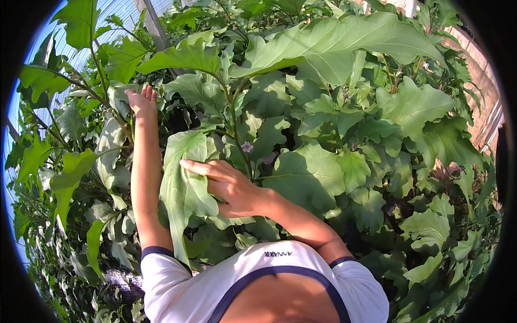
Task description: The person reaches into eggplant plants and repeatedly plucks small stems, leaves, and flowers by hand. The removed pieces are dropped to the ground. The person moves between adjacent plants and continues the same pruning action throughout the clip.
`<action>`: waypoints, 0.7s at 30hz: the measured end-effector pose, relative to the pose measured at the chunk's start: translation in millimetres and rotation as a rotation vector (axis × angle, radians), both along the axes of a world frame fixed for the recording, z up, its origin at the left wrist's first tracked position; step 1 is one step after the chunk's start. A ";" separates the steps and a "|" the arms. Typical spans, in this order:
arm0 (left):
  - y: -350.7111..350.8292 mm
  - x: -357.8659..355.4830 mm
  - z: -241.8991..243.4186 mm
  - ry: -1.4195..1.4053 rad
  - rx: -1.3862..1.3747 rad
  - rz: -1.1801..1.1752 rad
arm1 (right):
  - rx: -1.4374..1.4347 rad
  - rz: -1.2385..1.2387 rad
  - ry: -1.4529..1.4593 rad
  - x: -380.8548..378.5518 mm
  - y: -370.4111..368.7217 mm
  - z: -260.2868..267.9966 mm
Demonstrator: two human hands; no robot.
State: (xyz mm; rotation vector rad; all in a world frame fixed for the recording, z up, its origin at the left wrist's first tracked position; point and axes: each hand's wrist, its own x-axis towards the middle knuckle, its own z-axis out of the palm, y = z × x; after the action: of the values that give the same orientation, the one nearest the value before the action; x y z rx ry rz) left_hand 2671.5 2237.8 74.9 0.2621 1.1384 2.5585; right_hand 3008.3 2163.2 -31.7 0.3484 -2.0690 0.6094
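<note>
My left hand [142, 101] reaches forward among eggplant plants, palm turned up and fingers apart. Its thumb side touches a pale green eggplant leaf [118, 97], and nothing shows in the palm. Closer to my chest, my right hand [236, 189] has hold of a large drooping eggplant leaf [183, 173]. The index finger lies across the leaf's upper face, while the other fingertips pass out of sight behind its edge. A small lilac flower [247, 147] hangs from the stem [232, 109] just beyond this hand.
Dense foliage surrounds both arms. One broad leaf [343, 44] arches across the far side. A wooden post [153, 24] stands at the far left before blue-tinted sheeting [133, 12]. Shiny ground film [121, 278] shows at lower left, and a tan wall [472, 60] rises at right.
</note>
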 end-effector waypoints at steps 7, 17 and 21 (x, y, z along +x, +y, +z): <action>-44.8 70.2 -135.9 0.882 -0.548 -0.247 | -0.011 0.164 0.006 15.3 -21.2 -28.6; -46.9 135.1 -113.8 0.801 -1.054 -1.117 | -0.018 0.167 -0.155 24.9 -45.4 -107.5; -13.1 113.1 -142.6 0.745 -1.113 -1.189 | -0.005 0.168 -0.243 20.7 -44.7 -115.9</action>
State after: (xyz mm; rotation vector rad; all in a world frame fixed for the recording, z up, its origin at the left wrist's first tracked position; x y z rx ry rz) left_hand 2784.6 2224.7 -67.8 1.1609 1.6822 0.6157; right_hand 3029.0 2118.6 -147.6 0.4675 -2.2844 0.7907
